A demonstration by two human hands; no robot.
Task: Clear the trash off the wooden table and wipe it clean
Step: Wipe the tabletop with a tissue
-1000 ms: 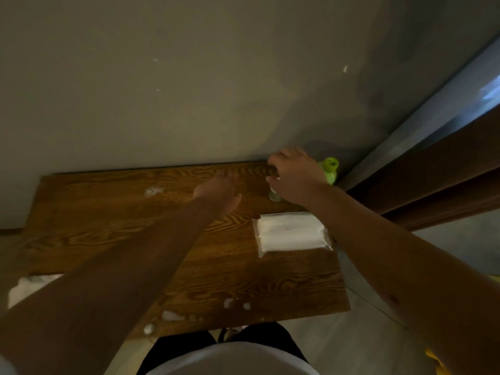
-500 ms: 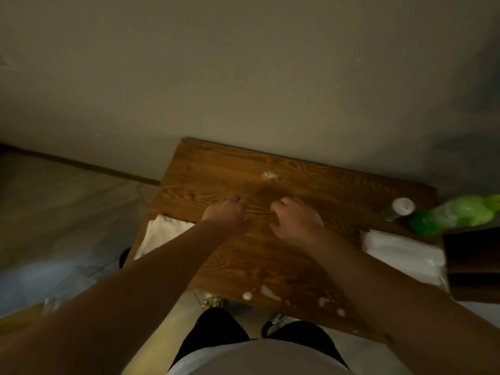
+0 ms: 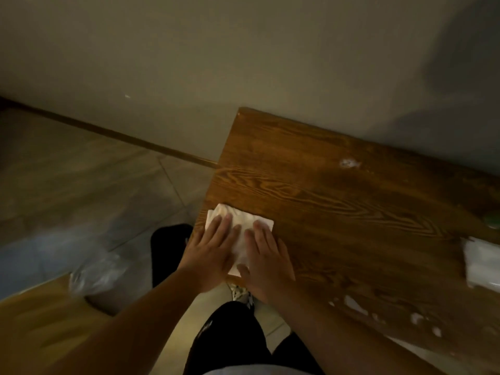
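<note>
A white folded cloth (image 3: 244, 227) lies at the near left corner of the wooden table (image 3: 338, 207). My left hand (image 3: 209, 253) lies flat on the cloth's left part, fingers spread. My right hand (image 3: 266, 262) presses flat on its right part. Neither hand grips it. A small white scrap (image 3: 349, 163) sits near the wall side of the table. Several white scraps (image 3: 384, 316) lie along the near edge at the right.
A white tissue pack (image 3: 483, 262) lies at the table's right edge, with a bit of a green bottle (image 3: 492, 220) behind it. A clear plastic bag (image 3: 94, 272) rests on the floor at left, beside a light wooden surface (image 3: 40, 328). The wall runs behind the table.
Both hands moved from the table's middle to the near left corner and now rest flat on the cloth. The view swung left, so the bottle and tissue pack slid to the right edge.
</note>
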